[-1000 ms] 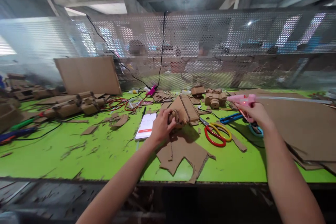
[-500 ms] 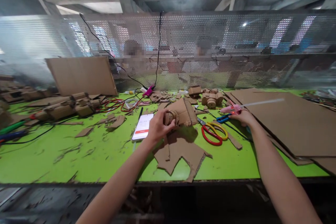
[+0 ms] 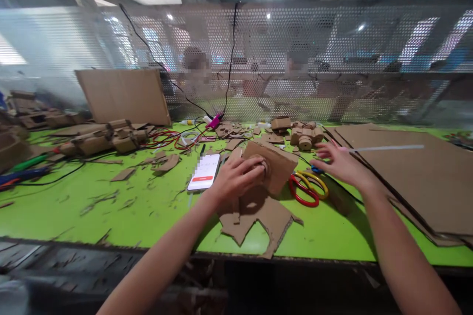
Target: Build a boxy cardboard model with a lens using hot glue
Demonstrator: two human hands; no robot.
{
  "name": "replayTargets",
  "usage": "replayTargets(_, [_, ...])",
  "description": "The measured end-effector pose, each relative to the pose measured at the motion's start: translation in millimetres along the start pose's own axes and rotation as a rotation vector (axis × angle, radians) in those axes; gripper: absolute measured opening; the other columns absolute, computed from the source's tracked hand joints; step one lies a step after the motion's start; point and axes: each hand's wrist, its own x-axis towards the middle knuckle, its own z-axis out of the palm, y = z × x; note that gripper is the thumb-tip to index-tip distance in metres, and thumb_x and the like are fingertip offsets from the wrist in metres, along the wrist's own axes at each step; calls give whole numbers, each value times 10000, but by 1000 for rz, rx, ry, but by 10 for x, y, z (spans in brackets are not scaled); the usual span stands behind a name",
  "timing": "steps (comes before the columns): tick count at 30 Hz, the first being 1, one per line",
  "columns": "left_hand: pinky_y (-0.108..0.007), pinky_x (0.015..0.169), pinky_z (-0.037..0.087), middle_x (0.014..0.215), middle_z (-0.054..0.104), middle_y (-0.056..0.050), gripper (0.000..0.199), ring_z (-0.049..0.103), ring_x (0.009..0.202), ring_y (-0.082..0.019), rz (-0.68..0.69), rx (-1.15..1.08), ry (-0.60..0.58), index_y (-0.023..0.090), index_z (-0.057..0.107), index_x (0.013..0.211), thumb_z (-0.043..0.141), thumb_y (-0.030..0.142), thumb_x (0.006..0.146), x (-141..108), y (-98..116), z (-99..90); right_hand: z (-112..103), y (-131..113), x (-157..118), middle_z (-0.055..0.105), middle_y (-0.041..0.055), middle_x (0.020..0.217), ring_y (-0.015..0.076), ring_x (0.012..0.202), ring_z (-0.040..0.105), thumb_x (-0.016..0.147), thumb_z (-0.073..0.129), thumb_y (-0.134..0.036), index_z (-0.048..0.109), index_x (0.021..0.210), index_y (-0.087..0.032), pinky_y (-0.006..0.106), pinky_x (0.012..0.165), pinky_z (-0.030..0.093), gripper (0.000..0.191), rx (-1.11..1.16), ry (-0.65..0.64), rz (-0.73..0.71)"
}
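My left hand [image 3: 240, 174] is closed on a cardboard piece [image 3: 283, 163] made of a flat panel with a round ring, tilted above the table. The fingers cover much of the ring. My right hand [image 3: 342, 163] is open, fingers apart, over a pink glue gun [image 3: 334, 143] that it mostly hides. A long clear glue stick [image 3: 388, 148] sticks out to the right of the gun. Beside the hand a bit of something blue [image 3: 316, 169] shows. Scissors with red and yellow handles [image 3: 308, 191] lie between my hands. Beneath the held piece is a jagged cardboard scrap [image 3: 254, 221].
A lit phone [image 3: 205, 172] lies left of my left hand. Large cardboard sheets [image 3: 417, 187] are stacked at right. Small cardboard models [image 3: 306, 136] stand at the back, before a perforated screen [image 3: 258, 93]. Cables [image 3: 166, 140], scraps and cardboard assemblies [image 3: 99, 142] spread across the left side.
My right hand has let go of the glue gun and its fingers have spread. My left hand has turned the cardboard piece, so its panel now faces me more. The view has shifted slightly.
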Motion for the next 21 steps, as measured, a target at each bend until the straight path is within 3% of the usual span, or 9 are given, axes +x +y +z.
replayTargets(3, [-303, 808, 472, 1316, 680, -24, 387, 624, 936, -175, 109, 91, -6, 349, 608, 1268, 587, 168, 927, -9, 59, -87, 305, -308, -10, 522, 95, 1489, 323, 1367, 494, 672, 814, -521, 461, 1446, -308, 508, 1100, 434, 877, 283, -279, -115])
replayTargets(6, [-306, 900, 450, 1350, 655, -15, 492, 599, 1043, -185, 137, 81, 20, 380, 569, 1338, 584, 130, 914, -4, 120, -114, 510, -426, -38, 595, 89, 1400, 337, 1311, 535, 568, 891, -399, 615, 1272, -266, 506, 1121, 406, 768, 427, -249, -19])
replayTargets(8, [-322, 956, 442, 1347, 646, -44, 506, 578, 1122, -202, 89, 62, 129, 352, 557, 1342, 622, 128, 893, 9, 152, -83, 609, -437, -57, 684, 68, 1222, 316, 1173, 618, 505, 901, -287, 669, 1118, -242, 484, 1054, 467, 657, 638, -160, 75])
replayTargets(10, [-352, 988, 449, 1335, 631, -93, 493, 562, 1184, -224, -14, 60, 258, 306, 543, 1329, 683, 179, 874, 27, 162, -36, 712, -442, -72, 717, 18, 1067, 277, 1072, 655, 478, 869, -215, 667, 1001, -255, 444, 976, 517, 562, 894, -50, 140])
replayTargets(14, [-399, 984, 470, 1262, 639, -125, 340, 580, 1179, -254, -222, 59, 360, 240, 611, 1169, 699, 391, 877, 68, 14, -30, 936, -489, -107, 746, -31, 1003, 242, 1061, 671, 577, 798, -328, 631, 918, -304, 417, 874, 555, 380, 1166, 30, 208])
replayTargets(16, [-405, 970, 469, 1070, 700, -85, 238, 614, 1092, -245, -309, 1, 402, 227, 654, 908, 582, 451, 940, 73, -189, -97, 1013, -516, -124, 761, -39, 980, 226, 1046, 679, 557, 834, -326, 631, 899, -308, 379, 832, 556, 398, 1256, 57, 265])
replayTargets(18, [-383, 897, 489, 829, 676, -56, 438, 640, 904, -210, -528, -86, 441, 214, 608, 757, 327, 401, 1036, 51, -462, -188, 1048, -532, -131, 768, -45, 949, 208, 991, 693, 531, 866, -311, 635, 881, -300, 332, 782, 551, 420, 1275, 70, 301])
replayTargets(20, [-369, 844, 504, 877, 660, -77, 422, 633, 869, -210, -809, -74, 358, 191, 617, 898, 249, 340, 1040, -9, -744, -270, 1046, -542, -126, 770, -44, 922, 201, 955, 700, 536, 865, -315, 637, 851, -287, 312, 764, 550, 390, 1282, 71, 310])
replayTargets(21, [-371, 880, 500, 1008, 659, -112, 389, 631, 951, -216, -905, -26, 232, 171, 610, 993, 236, 273, 1028, -53, -868, -298, 1037, -546, -122, 771, -45, 910, 201, 956, 700, 538, 858, -320, 638, 836, -284, 311, 773, 552, 372, 1289, 71, 308])
